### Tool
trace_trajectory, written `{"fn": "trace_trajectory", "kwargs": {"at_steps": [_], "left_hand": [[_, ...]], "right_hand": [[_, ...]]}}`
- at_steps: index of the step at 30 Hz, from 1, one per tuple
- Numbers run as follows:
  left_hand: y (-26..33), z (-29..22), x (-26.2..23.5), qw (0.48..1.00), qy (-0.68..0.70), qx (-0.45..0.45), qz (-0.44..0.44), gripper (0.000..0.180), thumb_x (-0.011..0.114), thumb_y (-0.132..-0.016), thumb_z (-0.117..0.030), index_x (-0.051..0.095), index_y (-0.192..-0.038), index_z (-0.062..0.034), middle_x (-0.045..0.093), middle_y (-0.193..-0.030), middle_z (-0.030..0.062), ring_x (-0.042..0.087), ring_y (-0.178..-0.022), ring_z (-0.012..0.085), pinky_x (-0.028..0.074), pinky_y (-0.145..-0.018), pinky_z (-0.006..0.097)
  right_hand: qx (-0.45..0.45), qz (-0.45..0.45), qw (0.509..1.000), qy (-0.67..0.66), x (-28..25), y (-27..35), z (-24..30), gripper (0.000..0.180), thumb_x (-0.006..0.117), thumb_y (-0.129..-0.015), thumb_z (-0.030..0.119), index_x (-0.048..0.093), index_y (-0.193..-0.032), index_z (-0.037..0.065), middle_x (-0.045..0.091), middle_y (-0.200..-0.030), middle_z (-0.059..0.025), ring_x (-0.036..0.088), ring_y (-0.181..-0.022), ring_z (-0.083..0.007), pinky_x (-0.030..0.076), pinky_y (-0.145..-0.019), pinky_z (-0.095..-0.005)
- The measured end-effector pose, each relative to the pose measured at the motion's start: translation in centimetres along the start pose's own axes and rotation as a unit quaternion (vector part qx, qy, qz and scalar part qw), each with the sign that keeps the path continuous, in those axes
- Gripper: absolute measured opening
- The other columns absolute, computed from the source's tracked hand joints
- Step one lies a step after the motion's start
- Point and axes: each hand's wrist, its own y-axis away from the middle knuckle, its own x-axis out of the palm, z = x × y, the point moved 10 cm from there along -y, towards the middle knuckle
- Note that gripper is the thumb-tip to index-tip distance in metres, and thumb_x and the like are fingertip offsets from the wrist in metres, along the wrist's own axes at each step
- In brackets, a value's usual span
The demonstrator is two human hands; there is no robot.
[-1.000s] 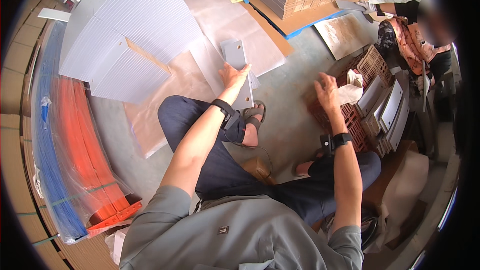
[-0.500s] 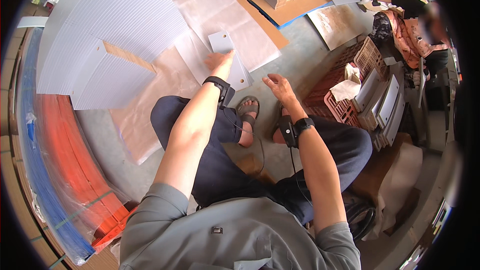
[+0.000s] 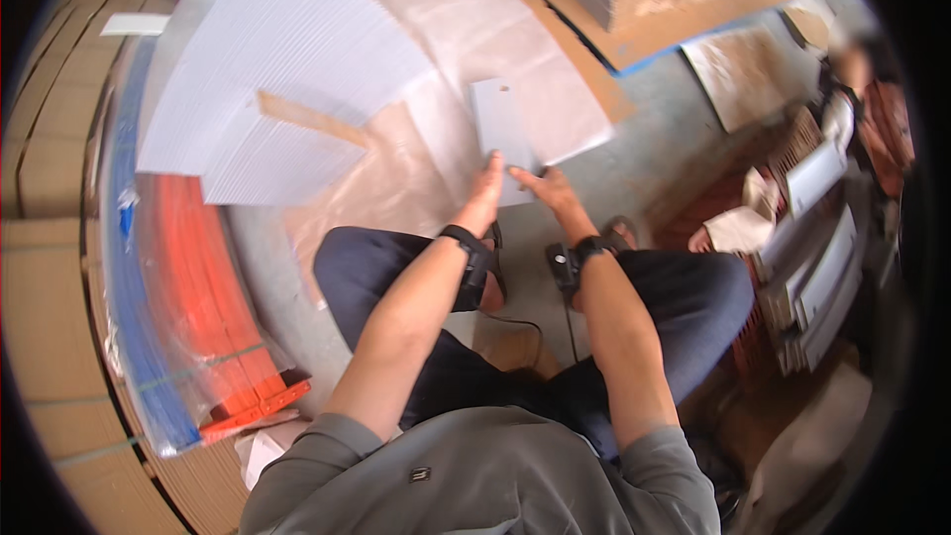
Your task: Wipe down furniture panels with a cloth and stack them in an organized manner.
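Note:
A flat pale-grey panel [image 3: 500,119] with a small hole near its far end lies lengthwise ahead of me, above the sheeted floor. At its near end, my left hand [image 3: 483,196] is closed on the left side, thumb pointing up along the panel. Opposite, my right hand [image 3: 557,193] grips the right edge, thumb laid over the top. Motion blur softens the fingertips, and those beneath the panel are hidden. Both wrists wear black strapped devices with cables.
Tall stacks of pale corrugated sheets [image 3: 297,50] stand at left, beside orange strips [image 3: 203,287] and blue strips [image 3: 139,267] in clear film. Cardboard [image 3: 684,0] lies far right. Grey pieces [image 3: 817,277] lean at right near a reddish crate [image 3: 708,203]. A co-worker [image 3: 882,109] is partly visible beyond.
My right hand has come forward and left to the panel, from open to closed on its edge. My left hand has drawn nearer. The whole view has shifted, with surroundings moving rightward.

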Motion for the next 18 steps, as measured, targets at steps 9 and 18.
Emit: {"fn": "trace_trajectory", "kwargs": {"at_steps": [9,18], "left_hand": [[3.2,-0.6,0.4,0.998,0.029,-0.037,0.051,0.125,0.054,-0.082,-0.086,0.012,-0.163,-0.0004,0.018,-0.169,0.0203,0.018,-0.155,0.0358,0.025,-0.120,0.059],[3.9,-2.7,0.2,0.996,0.020,0.016,0.085,0.117,0.051,-0.084,-0.087,0.016,-0.164,-0.0085,0.015,-0.170,0.0174,0.014,-0.157,0.0334,0.020,-0.123,0.057]], "right_hand": [[0.059,0.042,0.997,0.011,-0.6,1.0,1.5,0.107,0.078,-0.067,0.076,0.060,-0.129,-0.008,0.066,-0.118,-0.0193,0.060,-0.111,-0.0316,0.048,-0.091,-0.0443],[0.061,0.041,0.995,-0.062,0.8,1.7,3.7,0.110,0.080,-0.068,0.069,0.047,-0.141,-0.007,0.059,-0.119,-0.0145,0.057,-0.110,-0.0269,0.047,-0.092,-0.0429]]}}
